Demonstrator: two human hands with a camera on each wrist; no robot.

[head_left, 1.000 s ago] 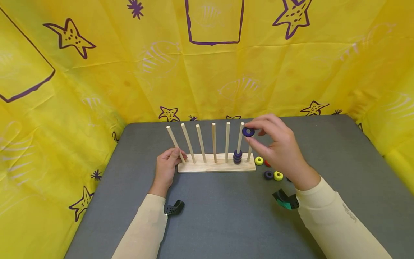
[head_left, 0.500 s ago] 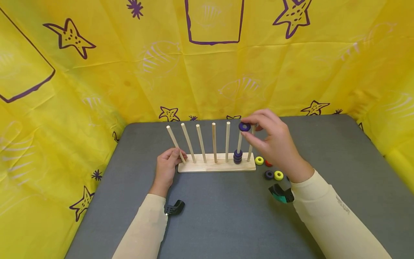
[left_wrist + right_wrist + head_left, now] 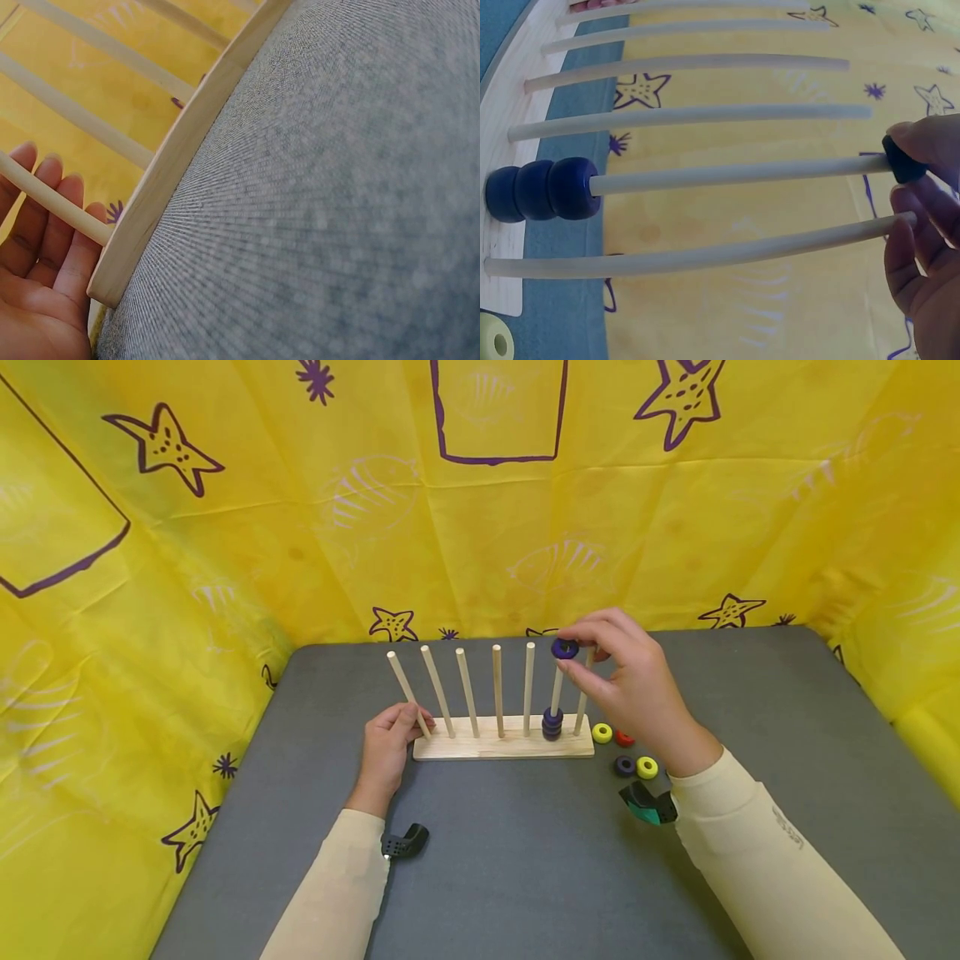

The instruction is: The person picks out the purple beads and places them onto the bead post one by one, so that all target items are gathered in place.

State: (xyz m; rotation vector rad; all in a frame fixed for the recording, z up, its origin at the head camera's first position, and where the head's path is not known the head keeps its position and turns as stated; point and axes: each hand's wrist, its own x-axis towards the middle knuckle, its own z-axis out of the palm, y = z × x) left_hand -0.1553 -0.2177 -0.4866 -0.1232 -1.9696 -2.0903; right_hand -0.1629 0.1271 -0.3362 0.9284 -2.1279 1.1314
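A wooden peg rack (image 3: 480,747) stands on the table, its upright pegs in a row. My left hand (image 3: 386,747) holds the leftmost peg low down, thumb in front; in the left wrist view its fingers (image 3: 52,232) extend behind that peg. Between thumb and fingertips, my right hand (image 3: 630,685) pinches a dark blue ring (image 3: 565,648) at the top of the second peg from the right. The right wrist view shows this ring (image 3: 905,160) right at the peg's tip. Three blue rings (image 3: 552,724) sit stacked at the foot of the same peg.
Loose rings lie right of the rack: a yellow ring (image 3: 602,733), a red ring (image 3: 625,738) partly behind the right hand, a dark blue ring (image 3: 625,766) and another yellow ring (image 3: 647,767). Yellow patterned cloth (image 3: 480,527) hangs around the grey table (image 3: 517,860).
My right hand has moved left and slightly up, carrying the blue ring from beside the second peg from the right onto its top. The left hand and rack have stayed put.
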